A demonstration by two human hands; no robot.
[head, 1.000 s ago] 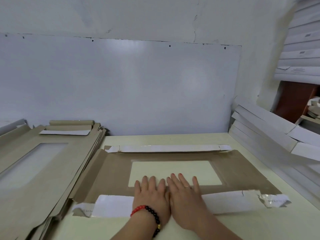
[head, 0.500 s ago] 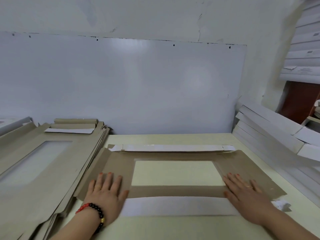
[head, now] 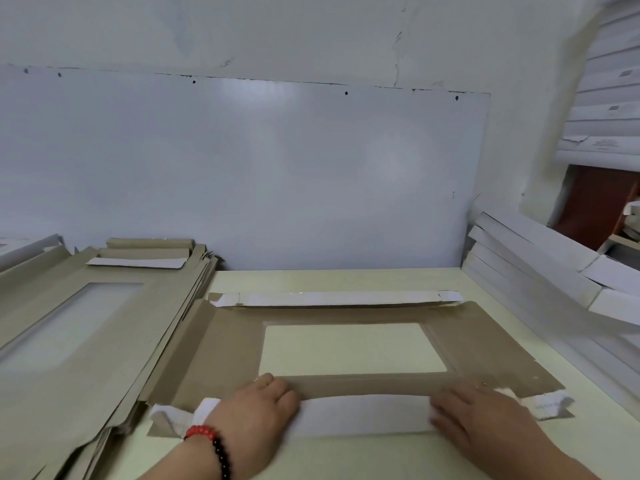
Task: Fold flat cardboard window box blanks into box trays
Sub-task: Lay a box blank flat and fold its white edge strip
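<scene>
1. Cardboard window box blank [head: 485, 344] lies flat, brown side up, on the pale table [head: 346, 278], directly in front of the person and between two stacks of stock.
2. Its rectangular window opening [head: 349, 348] sits near the middle of the blank; the pale table surface shows through it.
3. The near long flap [head: 363, 414] is folded over onto the blank, white side up. The far long flap [head: 339, 298] is folded over likewise along the opposite edge.
4. The left hand [head: 252, 414] rests palm down on the left part of the near flap. Its fingers curl at the fold line, tips at the brown strip below the window. Whether they grip the edge or only press on it cannot be told.
5. A bracelet of red and black beads [head: 211, 445] is worn on the left wrist.
6. The right hand [head: 481, 414] lies on the right part of the same flap, fingers extended and fairly flat, pressing down. The hand is blurred.
7. The corner tabs at both ends of the near flap are crumpled: one at the left [head: 173, 419], one at the right [head: 550, 405].
8. A pile of brown flat blanks [head: 69, 341] lies to the left, its edge just beside the working blank.
9. A slanted stack of white folded pieces [head: 540, 265] stands to the right, against the wall.
10. A white board [head: 242, 174] is fixed to the wall behind the table.
</scene>
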